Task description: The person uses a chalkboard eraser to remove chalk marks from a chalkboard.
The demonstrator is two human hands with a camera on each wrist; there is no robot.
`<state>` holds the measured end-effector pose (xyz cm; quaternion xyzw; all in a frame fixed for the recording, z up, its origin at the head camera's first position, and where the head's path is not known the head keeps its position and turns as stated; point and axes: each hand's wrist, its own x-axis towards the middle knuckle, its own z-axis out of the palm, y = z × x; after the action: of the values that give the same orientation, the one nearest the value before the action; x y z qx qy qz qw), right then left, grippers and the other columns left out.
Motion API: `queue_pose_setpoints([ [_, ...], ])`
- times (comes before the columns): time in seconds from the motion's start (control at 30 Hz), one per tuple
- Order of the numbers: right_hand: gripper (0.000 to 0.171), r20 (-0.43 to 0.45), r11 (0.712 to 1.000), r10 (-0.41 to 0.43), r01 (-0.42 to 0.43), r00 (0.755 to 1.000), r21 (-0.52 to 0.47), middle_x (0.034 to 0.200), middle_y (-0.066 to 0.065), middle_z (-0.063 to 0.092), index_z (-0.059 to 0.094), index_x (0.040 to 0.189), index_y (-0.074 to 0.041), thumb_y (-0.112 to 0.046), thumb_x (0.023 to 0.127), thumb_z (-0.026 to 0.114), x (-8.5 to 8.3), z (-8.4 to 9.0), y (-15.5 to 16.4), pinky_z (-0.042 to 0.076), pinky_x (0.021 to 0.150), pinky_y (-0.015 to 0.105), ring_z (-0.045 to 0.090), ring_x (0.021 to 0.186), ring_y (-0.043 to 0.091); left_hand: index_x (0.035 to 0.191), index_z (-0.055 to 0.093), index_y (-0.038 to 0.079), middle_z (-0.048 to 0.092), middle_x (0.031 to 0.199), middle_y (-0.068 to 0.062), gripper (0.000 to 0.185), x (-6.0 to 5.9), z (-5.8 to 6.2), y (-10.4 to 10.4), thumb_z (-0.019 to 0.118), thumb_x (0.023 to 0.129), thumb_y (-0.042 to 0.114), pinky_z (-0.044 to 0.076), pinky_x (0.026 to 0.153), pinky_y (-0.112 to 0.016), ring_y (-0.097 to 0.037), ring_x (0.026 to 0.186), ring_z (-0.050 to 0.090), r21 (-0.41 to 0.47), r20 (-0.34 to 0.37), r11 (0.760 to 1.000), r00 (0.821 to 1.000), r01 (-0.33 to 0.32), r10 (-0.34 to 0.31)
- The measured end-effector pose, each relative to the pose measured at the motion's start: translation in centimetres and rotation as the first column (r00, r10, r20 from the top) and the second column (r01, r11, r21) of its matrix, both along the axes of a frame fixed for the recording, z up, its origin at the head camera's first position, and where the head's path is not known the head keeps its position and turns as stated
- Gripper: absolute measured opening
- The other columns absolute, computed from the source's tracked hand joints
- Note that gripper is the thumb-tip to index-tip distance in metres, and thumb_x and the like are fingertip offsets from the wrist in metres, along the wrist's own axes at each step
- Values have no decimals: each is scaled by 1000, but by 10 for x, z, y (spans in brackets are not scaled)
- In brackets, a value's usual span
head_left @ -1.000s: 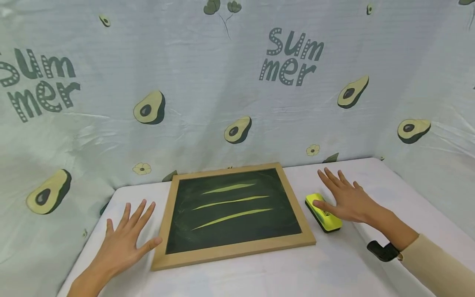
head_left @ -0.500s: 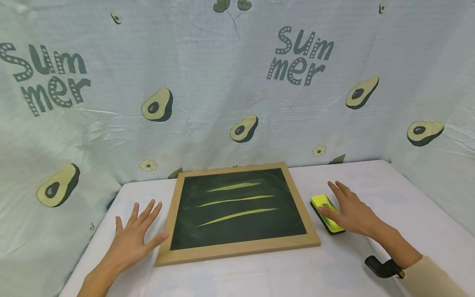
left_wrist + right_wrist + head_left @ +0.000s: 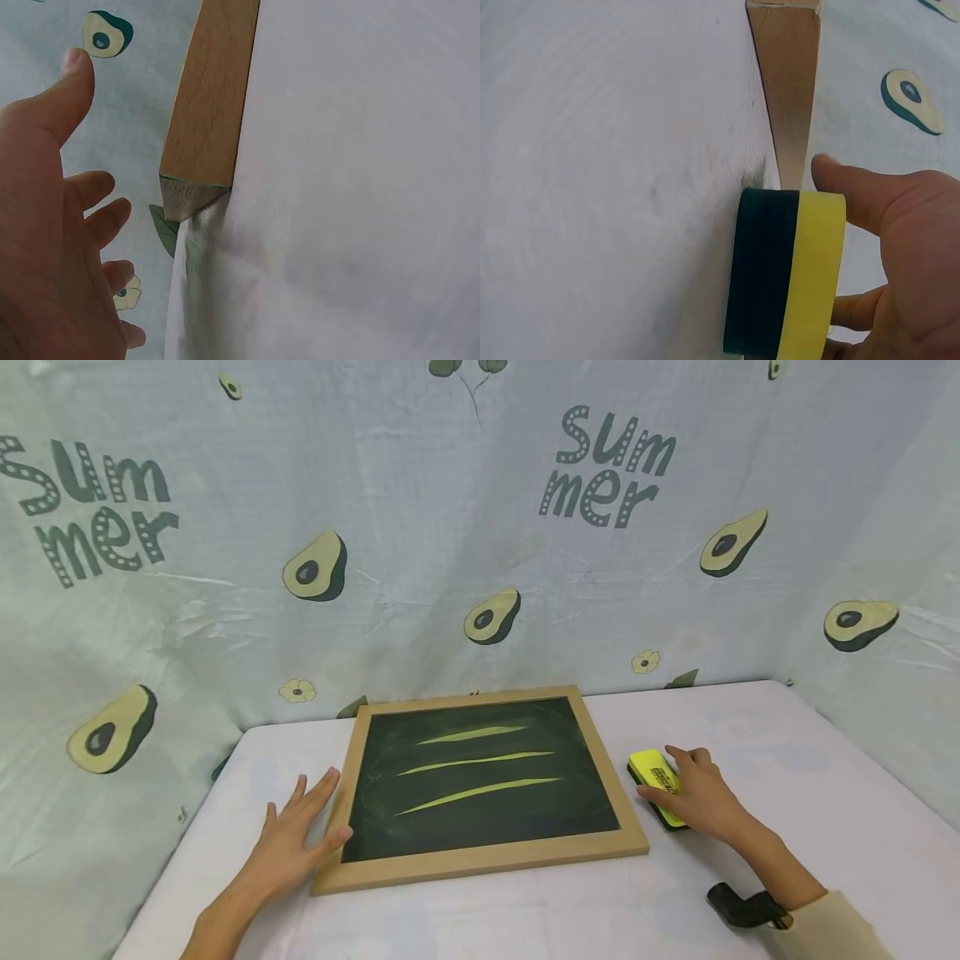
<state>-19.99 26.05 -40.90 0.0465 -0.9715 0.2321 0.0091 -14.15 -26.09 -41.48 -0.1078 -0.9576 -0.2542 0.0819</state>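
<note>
In the head view a small chalkboard with a light wooden frame lies on the white-covered table, three yellow-green strokes across its dark surface. My left hand is at the frame's left side, fingers spread and thumb over the lower left edge. In the left wrist view its fingers stand apart beside the frame's wooden edge. My right hand is over a yellow board eraser with a dark base, right of the board. In the right wrist view the thumb is near one end of the eraser, with fingers bent behind it.
A pale cloth backdrop printed with avocados and "summer" lettering hangs behind the table. A black band sits on the right wrist, below a beige sleeve.
My right hand has come down and back onto the eraser, its fingers bending more. The left hand has moved right, from beside the board to its frame. Board and eraser stay in place.
</note>
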Motion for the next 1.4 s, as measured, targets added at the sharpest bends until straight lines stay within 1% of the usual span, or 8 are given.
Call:
queue_pose_setpoints([
  [0.2,84,36,1000,-22,21,999,6,117,36,37,35,134,19,-41,86,69,-4,0,-6,47,72,48,50,88,37,151,30,12,34,149,-19,76,0,-12,-3,64,89,39,-2,99,-75,-47,139,17,68,-18,997,999,30,-29],
  [0.43,79,36,997,-59,58,998,45,109,34,42,40,131,20,-37,86,70,-2,2,-8,48,69,46,51,85,35,150,35,12,35,150,-14,70,-3,-23,-4,63,91,39,1,100,-74,-44,139,20,43,-42,998,999,36,-35],
  [0.53,75,14,997,-58,58,998,50,109,35,43,41,129,20,-33,86,71,-3,4,-8,48,68,46,51,85,35,149,37,11,35,151,-11,66,-2,-27,-3,60,93,39,0,101,-73,-44,139,21,25,-41,999,999,36,-35],
  [0.67,68,-62,999,-37,39,997,36,110,37,45,44,127,20,-26,85,71,-6,11,-10,47,71,51,52,88,39,148,38,11,34,152,-9,64,-1,-27,-2,57,95,39,-1,102,-72,-44,138,21,9,-29,999,999,35,-35],
  [0.73,65,-114,1000,-18,20,993,18,111,37,46,45,128,19,-24,85,72,-10,15,-12,47,73,53,53,90,40,148,37,11,33,152,-9,64,-1,-25,-1,57,95,39,-1,102,-72,-44,139,20,3,-26,999,999,34,-34],
  [0.9,64,-203,999,42,-48,978,-25,112,32,51,48,130,13,-23,84,74,-24,26,-22,46,71,47,52,89,35,149,36,10,32,153,-9,64,-2,-20,-2,56,95,39,0,101,-72,-45,138,21,1,-23,999,999,37,-37],
  [1.07,63,-225,994,85,-99,971,-49,113,30,52,50,130,11,-23,84,76,-39,29,-41,45,70,43,53,90,35,149,35,10,31,153,-10,63,-1,-23,-3,54,97,38,-1,101,-73,-46,138,20,-4,-14,999,999,37,-37],
  [1.4,61,-241,984,156,-171,958,-41,112,27,56,55,125,11,-23,81,79,-73,20,-76,48,75,45,56,92,34,149,36,10,32,153,-9,62,-2,-28,-4,54,96,37,2,101,-72,-46,138,19,5,-33,999,998,46,-46],
])
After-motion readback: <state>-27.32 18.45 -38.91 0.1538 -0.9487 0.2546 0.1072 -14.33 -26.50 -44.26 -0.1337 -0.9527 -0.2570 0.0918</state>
